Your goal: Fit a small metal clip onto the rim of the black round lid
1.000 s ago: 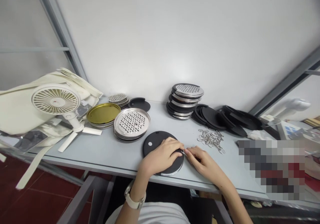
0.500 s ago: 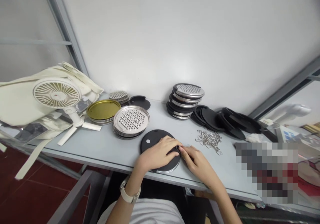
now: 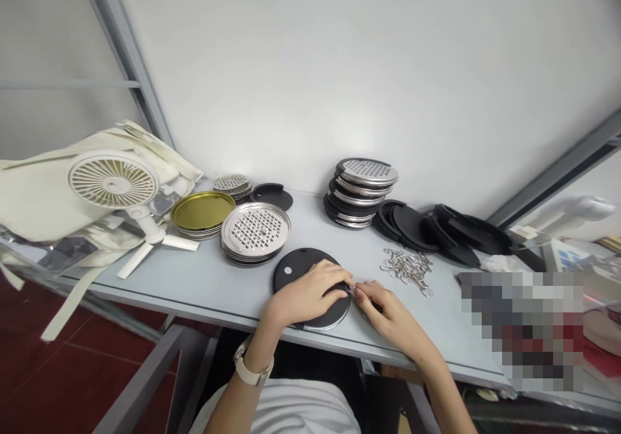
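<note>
A round black plastic plate (image 3: 303, 262) lies near the table's front edge, a silvery metal rim showing along its lower right side. My left hand (image 3: 310, 292) rests across it, fingers curved and closed, holding it at the right edge. At that edge, a small metal wire hook (image 3: 350, 288) shows between my fingertips. My right hand (image 3: 385, 311) is beside the plate, thumb and fingers closed at the hook. What lies under my left palm is hidden. To the right is a loose pile of wire hooks (image 3: 407, 268).
Left of the plate stand stacked metal grater discs (image 3: 256, 230) and gold-coloured discs (image 3: 202, 211). A white fan (image 3: 114, 182) stands farther left. Toward the wall rises a stack of graters in black holders (image 3: 361, 191); more black plates (image 3: 414, 227) lie beside it.
My right hand has shifted slightly right, its fingertips a little farther from the plate's edge. My left hand stays on the plate. The view has moved slightly.
</note>
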A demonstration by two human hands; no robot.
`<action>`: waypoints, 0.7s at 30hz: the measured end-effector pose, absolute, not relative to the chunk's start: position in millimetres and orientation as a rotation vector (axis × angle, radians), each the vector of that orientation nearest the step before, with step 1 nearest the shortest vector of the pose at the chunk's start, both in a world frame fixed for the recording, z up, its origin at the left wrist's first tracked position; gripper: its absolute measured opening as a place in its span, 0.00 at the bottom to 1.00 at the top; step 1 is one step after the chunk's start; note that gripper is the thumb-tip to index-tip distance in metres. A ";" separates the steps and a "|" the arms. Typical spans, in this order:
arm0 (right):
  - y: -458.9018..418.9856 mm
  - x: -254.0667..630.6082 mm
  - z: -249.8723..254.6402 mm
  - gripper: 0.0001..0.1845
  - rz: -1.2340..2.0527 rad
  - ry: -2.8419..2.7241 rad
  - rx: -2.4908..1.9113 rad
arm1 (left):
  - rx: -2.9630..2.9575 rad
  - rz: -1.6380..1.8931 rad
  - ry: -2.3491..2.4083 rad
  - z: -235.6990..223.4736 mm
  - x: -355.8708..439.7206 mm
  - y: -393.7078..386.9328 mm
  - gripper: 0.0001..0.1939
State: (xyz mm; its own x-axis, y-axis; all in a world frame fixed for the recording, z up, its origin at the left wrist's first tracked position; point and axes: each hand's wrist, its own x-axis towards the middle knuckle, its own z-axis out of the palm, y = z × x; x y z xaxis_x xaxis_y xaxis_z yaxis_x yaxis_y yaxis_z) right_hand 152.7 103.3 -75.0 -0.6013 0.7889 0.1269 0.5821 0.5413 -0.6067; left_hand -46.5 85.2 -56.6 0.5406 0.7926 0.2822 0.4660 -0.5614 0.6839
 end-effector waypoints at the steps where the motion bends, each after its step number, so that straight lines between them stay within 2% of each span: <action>1: 103.1 152.9 -74.9 0.19 0.740 -2.395 -1.109 | 2.238 0.790 1.014 -56.3 -46.5 85.1 0.11; 21: 102.3 147.6 -77.1 0.18 0.738 -2.357 -1.132 | 2.208 0.792 1.036 -57.0 -48.0 84.0 0.12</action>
State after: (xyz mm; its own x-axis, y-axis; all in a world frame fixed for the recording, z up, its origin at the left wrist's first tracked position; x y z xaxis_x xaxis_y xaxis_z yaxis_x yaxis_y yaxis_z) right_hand 147.6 102.3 -77.1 -0.5794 0.8028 0.1411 0.5790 0.5272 -0.6219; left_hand -48.0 84.0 -57.0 0.5244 0.8082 0.2681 0.4710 -0.5376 0.6994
